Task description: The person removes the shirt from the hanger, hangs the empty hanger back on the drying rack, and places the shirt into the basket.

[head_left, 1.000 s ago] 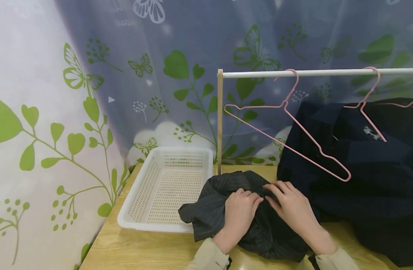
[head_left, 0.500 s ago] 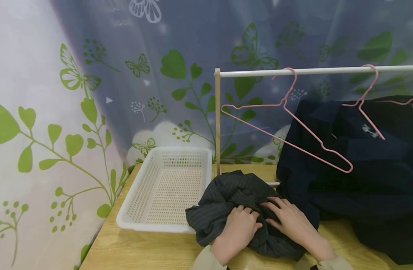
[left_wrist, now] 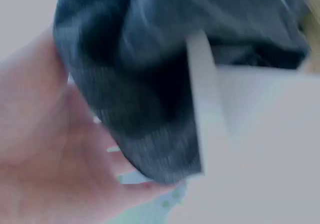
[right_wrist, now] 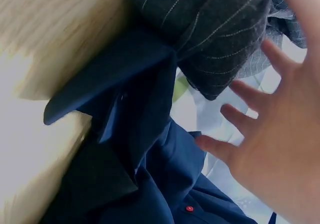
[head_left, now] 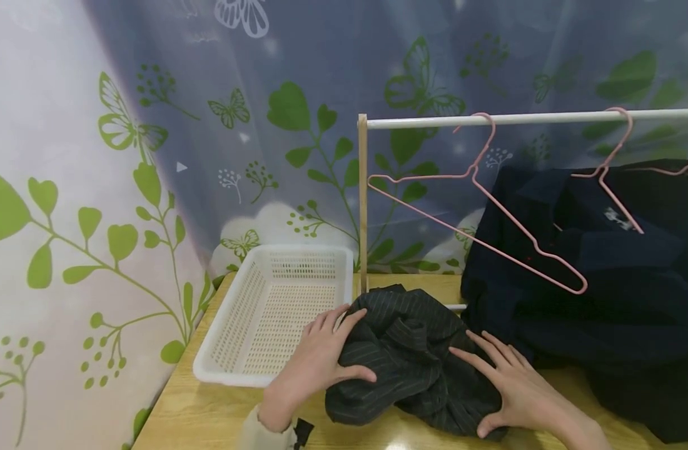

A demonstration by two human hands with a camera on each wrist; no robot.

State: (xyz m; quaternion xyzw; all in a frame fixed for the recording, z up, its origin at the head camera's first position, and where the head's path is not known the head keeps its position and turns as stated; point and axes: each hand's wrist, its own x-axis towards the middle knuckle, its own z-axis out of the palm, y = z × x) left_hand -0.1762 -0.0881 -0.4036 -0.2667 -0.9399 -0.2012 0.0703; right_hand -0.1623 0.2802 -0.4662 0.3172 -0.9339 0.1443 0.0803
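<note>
The bunched dark pinstriped garment (head_left: 400, 362) lies on the counter (head_left: 192, 412), just right of the white basket (head_left: 231, 377) at its back left corner. The left hand (head_left: 316, 357) is spread against the cloth's left side; the right hand (head_left: 515, 389) is spread at its right, contact hard to tell. It should handle light, soft and limp, best scooped from beneath on both sides.

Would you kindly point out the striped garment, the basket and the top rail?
Striped garment (head_left: 411, 362), head view: its crumpled middle.
Basket (head_left: 231, 377), head view: its near rim.
Top rail (head_left: 538, 119), head view: its visible middle stretch.
</note>
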